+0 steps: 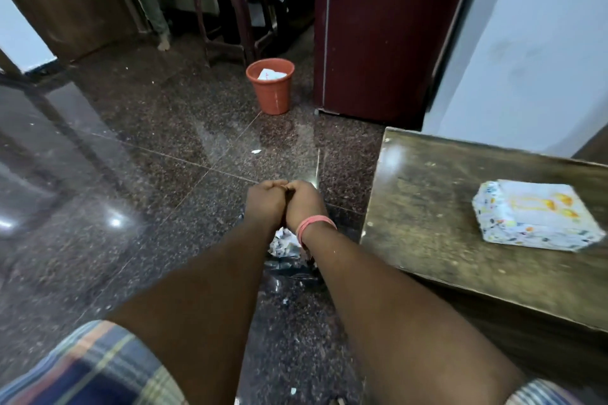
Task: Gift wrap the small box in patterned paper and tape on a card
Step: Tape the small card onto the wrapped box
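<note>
Wrapped box (536, 214) sits on the table (427, 207), well right of both hands (285, 202), fists pressed together.

The left hand (266, 204) and right hand (304, 205) are curled knuckle to knuckle, so their fingers fold away from the camera, and whether anything is pinched between them cannot be told. Below the fingers, the crumpled patterned paper scraps (285, 245) on the floor are half covered by both wrists. Well to the right of the fingers, the wrapped box (534, 217) is blurred, its print and the orange-marked card (539, 202) on top unreadable.
</note>
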